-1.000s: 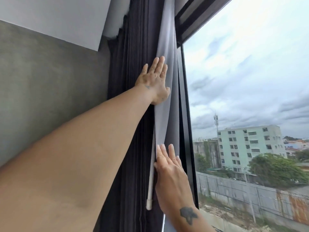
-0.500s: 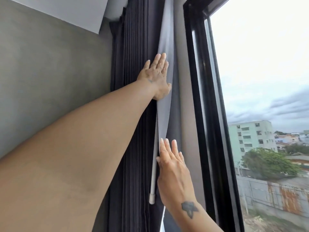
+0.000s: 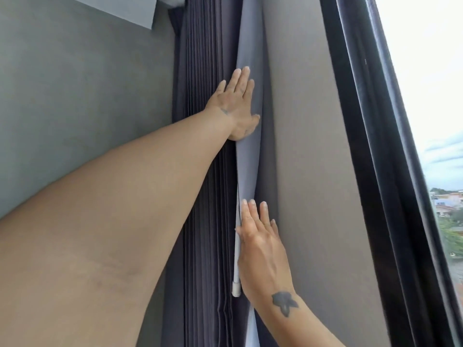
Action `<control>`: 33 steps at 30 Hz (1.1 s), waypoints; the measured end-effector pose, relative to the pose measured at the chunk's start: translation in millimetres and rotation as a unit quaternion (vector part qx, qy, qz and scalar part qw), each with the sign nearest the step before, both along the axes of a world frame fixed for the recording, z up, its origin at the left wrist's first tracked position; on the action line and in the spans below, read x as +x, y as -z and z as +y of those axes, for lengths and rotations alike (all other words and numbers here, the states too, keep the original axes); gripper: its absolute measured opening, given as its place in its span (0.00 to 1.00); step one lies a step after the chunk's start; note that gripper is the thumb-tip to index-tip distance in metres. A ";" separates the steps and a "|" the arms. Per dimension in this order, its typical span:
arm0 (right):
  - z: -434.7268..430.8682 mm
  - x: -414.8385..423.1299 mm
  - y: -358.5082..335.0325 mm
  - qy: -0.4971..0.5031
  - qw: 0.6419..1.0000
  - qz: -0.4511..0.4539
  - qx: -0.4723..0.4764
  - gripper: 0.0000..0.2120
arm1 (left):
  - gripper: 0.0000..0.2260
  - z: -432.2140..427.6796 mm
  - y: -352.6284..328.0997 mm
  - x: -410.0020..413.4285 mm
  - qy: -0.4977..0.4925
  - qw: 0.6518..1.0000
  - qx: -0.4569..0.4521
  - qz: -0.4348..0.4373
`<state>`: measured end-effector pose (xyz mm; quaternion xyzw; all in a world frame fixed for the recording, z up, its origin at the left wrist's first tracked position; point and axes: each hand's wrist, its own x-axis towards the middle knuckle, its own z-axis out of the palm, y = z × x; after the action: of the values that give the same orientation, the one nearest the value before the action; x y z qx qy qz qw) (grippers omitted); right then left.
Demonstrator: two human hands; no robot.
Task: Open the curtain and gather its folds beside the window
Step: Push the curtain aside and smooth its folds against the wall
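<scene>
The curtain (image 3: pixel 208 156) is already drawn aside and stacked in tight dark pleats between the grey wall (image 3: pixel 82 101) and the window frame (image 3: pixel 370 151), so the opening is judged done and the gathering step is in hand. The left hand (image 3: pixel 234 106) is laid flat and spread, fingers pointing up, against the pale lining (image 3: pixel 249 156) at the outer edge of the stack; nothing is gripped by it. The right hand (image 3: pixel 261 249) is held lower, likewise flat and open, pressed on the same edge just beside the white draw rod (image 3: pixel 236 261), which hangs free and is not held. The long axis of the folded stack runs vertically, top to bottom of the view, and the pleat edges face into the room. For the next move, a sideways press toward the wall is probably called for, so that the loose lining panel is tucked against the pleats.
</scene>
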<state>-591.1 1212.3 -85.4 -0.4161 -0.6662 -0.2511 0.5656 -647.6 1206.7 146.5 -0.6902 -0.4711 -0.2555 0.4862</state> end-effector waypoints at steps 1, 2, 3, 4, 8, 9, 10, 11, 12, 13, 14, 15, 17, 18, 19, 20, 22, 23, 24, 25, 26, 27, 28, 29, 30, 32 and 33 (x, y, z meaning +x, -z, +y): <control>10.1 -4.3 -0.9 -0.008 1.000 0.004 -0.002 0.37 | 0.31 10.3 -0.5 -4.0 -0.004 1.000 -0.002 -0.001; 19.5 -8.8 -1.5 -0.022 1.000 0.014 -0.006 0.33 | 0.31 21.3 -0.7 -8.4 -0.007 1.000 -0.002 -0.002; 27.1 -12.3 -2.9 -0.035 0.999 0.021 -0.021 0.25 | 0.31 32.3 -0.4 -12.8 -0.009 1.000 -0.002 -0.004; 36.0 -14.5 -2.6 -0.052 0.997 0.023 -0.047 0.21 | 0.31 42.2 -0.1 -16.6 -0.012 1.000 -0.001 -0.005; 69.3 -25.6 -4.5 -0.062 0.996 0.015 -0.058 0.20 | 0.31 74.7 -1.2 -28.6 -0.024 1.000 -0.003 -0.007; 77.6 -28.6 -5.3 -0.066 0.996 0.014 -0.058 0.20 | 0.31 81.6 -2.3 -31.0 -0.027 1.000 -0.006 -0.008; 86.1 -32.2 -4.7 -0.068 0.996 0.016 -0.054 0.21 | 0.31 88.1 -2.8 -33.8 -0.029 0.999 -0.010 -0.011; 92.9 -35.1 -5.1 -0.066 0.996 0.016 -0.052 0.21 | 0.31 94.0 -3.0 -36.2 -0.032 0.999 -0.012 -0.013; 98.6 -37.0 -5.5 -0.063 0.997 0.017 -0.052 0.22 | 0.31 99.0 -3.3 -37.7 -0.034 0.999 -0.014 -0.015; 102.8 -38.3 -6.8 -0.061 0.996 0.017 -0.055 0.22 | 0.31 103.2 -3.4 -38.7 -0.036 0.999 -0.015 -0.017; 107.1 -39.0 -7.6 -0.062 0.996 0.019 -0.057 0.22 | 0.31 106.6 -4.0 -39.3 -0.037 0.999 -0.018 -0.018; 111.2 -39.1 -8.2 -0.063 0.996 0.021 -0.056 0.21 | 0.31 108.8 -4.9 -39.4 -0.038 0.999 -0.022 -0.020; 115.6 -39.4 -7.7 -0.063 0.996 0.025 -0.049 0.24 | 0.31 110.0 -6.3 -39.0 -0.040 0.998 -0.035 -0.020; 114.9 -38.9 -7.9 -0.067 0.996 0.029 -0.042 0.24 | 0.31 109.0 -7.0 -38.5 -0.038 0.998 -0.041 -0.020; 113.2 -38.3 -8.0 -0.071 0.996 0.033 -0.038 0.24 | 0.31 107.4 -7.6 -38.2 -0.036 0.998 -0.047 -0.020; 109.7 -37.0 -8.2 -0.075 0.996 0.031 -0.038 0.24 | 0.31 104.5 -7.8 -38.2 -0.034 0.998 -0.052 -0.020; 99.5 -34.1 -6.8 -0.070 0.996 0.017 -0.051 0.24 | 0.31 96.7 -6.8 -39.2 -0.034 0.998 -0.058 -0.018; 94.6 -32.8 -5.1 -0.067 0.996 0.008 -0.060 0.25 | 0.31 91.3 -5.5 -39.9 -0.037 0.997 -0.059 -0.015; 88.3 -31.5 -3.4 -0.065 0.996 0.003 -0.063 0.26 | 0.31 85.0 -3.8 -40.6 -0.038 0.997 -0.060 -0.011; 82.7 -31.0 -1.6 -0.061 0.997 0.006 -0.054 0.27 | 0.31 77.8 -1.4 -40.9 -0.038 0.997 -0.059 -0.007; 75.8 -30.7 0.5 -0.049 0.998 0.013 -0.045 0.28 | 0.31 69.5 2.1 -40.9 -0.036 0.998 -0.059 -0.002; 69.4 -29.9 3.1 -0.030 0.998 0.019 -0.047 0.29 | 0.31 61.1 7.0 -40.5 -0.033 0.998 -0.062 0.004; 64.0 -29.0 6.4 -0.010 0.999 0.022 -0.046 0.29 | 0.30 52.7 12.6 -40.5 -0.026 0.997 -0.068 0.012; 57.2 -27.1 9.8 0.003 0.999 0.027 -0.040 0.28 | 0.30 44.8 18.7 -40.5 -0.017 0.997 -0.076 0.021; 49.0 -24.7 11.8 0.011 0.999 0.034 -0.039 0.27 | 0.30 37.2 24.1 -40.7 -0.007 0.996 -0.086 0.028; 27.6 -20.3 16.9 0.030 0.998 0.038 -0.038 0.27 | 0.29 19.6 35.6 -42.1 0.020 0.994 -0.103 0.034; 15.4 -17.4 22.0 0.035 0.998 0.035 -0.040 0.26 | 0.29 10.4 42.4 -42.0 0.030 0.993 -0.108 0.034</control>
<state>-608.5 1227.7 -107.4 -0.4698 -0.6406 -0.2289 0.5626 -689.6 1217.1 104.1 -0.7608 -0.4580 -0.1942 0.4168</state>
